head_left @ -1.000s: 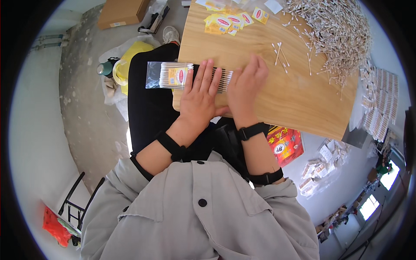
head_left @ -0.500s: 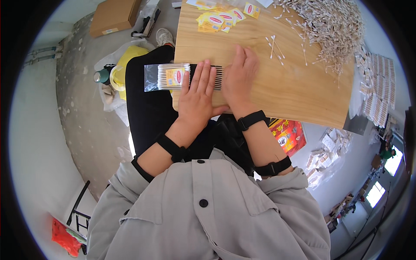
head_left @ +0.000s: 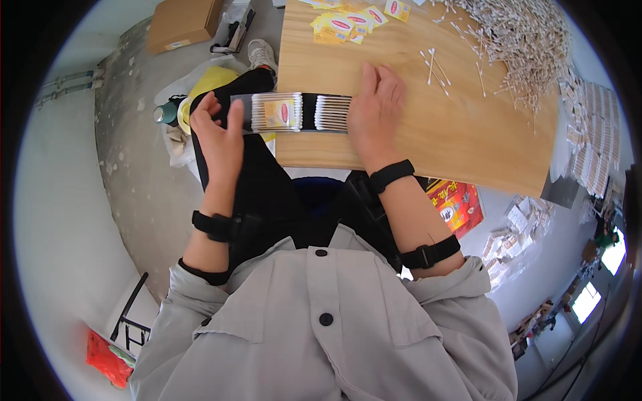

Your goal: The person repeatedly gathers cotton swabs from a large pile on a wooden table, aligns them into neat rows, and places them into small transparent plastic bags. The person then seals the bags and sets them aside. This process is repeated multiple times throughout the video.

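A flat clear plastic bag (head_left: 243,107) lies across the left edge of the wooden table. Inside it is a row of white-tipped cotton swabs (head_left: 263,122) with a yellow card (head_left: 282,114) over them. A dark gap separates this row from a second row of cotton swabs (head_left: 332,112) to its right. My left hand (head_left: 221,140) is at the bag's left end, thumb and fingers apart, above my thigh. My right hand (head_left: 376,113) rests at the right end of the second row, fingers curled. It covers the swabs' far ends, so what its fingers grip is hidden.
A big heap of loose cotton swabs (head_left: 518,40) covers the table's far right corner. Several stray swabs (head_left: 438,70) lie nearer the middle. Yellow cards (head_left: 341,25) are spread at the far left. Filled packs (head_left: 592,134) are stacked beyond the right edge. A cardboard box (head_left: 184,25) sits on the floor.
My left hand has lifted off the swabs and moved left to the bag's end, uncovering the second row and the dark gap. My right hand stays at the right end. The view has shifted slightly.
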{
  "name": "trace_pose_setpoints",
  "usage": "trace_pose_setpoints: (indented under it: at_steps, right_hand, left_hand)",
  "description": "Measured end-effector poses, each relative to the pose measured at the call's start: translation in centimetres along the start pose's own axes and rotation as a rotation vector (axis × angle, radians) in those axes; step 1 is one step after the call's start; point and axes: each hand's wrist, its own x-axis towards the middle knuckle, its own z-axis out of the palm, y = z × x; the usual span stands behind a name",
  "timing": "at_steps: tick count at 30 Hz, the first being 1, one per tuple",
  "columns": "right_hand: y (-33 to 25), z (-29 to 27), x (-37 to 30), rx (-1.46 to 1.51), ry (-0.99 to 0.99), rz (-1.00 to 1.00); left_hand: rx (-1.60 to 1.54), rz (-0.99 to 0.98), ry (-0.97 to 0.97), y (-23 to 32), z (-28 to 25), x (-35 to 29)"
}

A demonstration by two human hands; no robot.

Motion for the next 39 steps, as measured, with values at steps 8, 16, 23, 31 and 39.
trace_pose_setpoints:
  at_steps: [8,16,23,31,39]
  right_hand:
    - [0.0,0.3,-0.2,0.009,-0.02,0.029]
    - [-0.5,0.4,-0.1,-0.011,-0.01,0.018]
    - [-1.2,0.8,0.1,-0.018,-0.023,0.013]
    - [-1.5,1.3,0.3,0.008,-0.023,-0.038]
    - [-1.8,1.5,0.2,0.035,-0.036,-0.037]
  left_hand:
    - [-0.847,-0.657,-0.312,-1.6,2.1,1.2]
    - [-0.906,-0.578,-0.33,-2.7,3.5,0.5]
    - [-1.026,-0.621,-0.387,-3.6,4.1,0.5]
    - [-1.064,-0.627,-0.388,-4.1,4.6,0.4]
    - [-0.05,0.246,-0.009,1.0,0.8,0.7]
